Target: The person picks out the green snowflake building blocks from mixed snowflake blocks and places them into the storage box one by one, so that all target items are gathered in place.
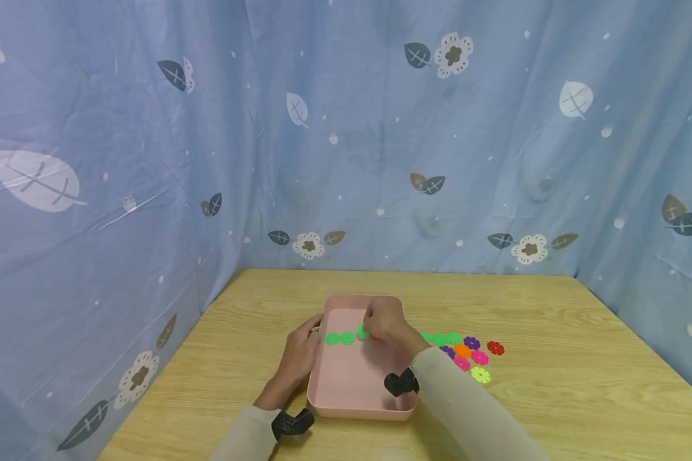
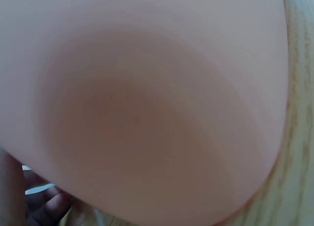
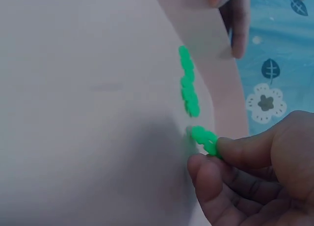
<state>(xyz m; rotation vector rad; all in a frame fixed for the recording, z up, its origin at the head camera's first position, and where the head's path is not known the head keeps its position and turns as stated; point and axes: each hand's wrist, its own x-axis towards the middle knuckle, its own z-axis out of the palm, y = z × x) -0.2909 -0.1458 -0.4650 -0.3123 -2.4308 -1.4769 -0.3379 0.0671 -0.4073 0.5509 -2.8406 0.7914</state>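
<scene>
Pinching green piece [image 3: 205, 140] inside pink tray [image 1: 363, 414], right hand [image 1: 385, 318].
Left hand [image 1: 301, 349] is gripping tray's left side; two green discs [image 1: 347, 338] lying alongside, mixed discs [image 1: 463, 351] crowding right, tray floor [image 1: 352, 384] stretching nearward.

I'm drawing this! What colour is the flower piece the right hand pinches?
The flower piece is bright green, clearest in the right wrist view.

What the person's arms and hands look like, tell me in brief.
The left sleeve and right sleeve are plain beige. A small black angular device shows at each cuff, left and right. The left hand and right hand wear no gloves.
</scene>
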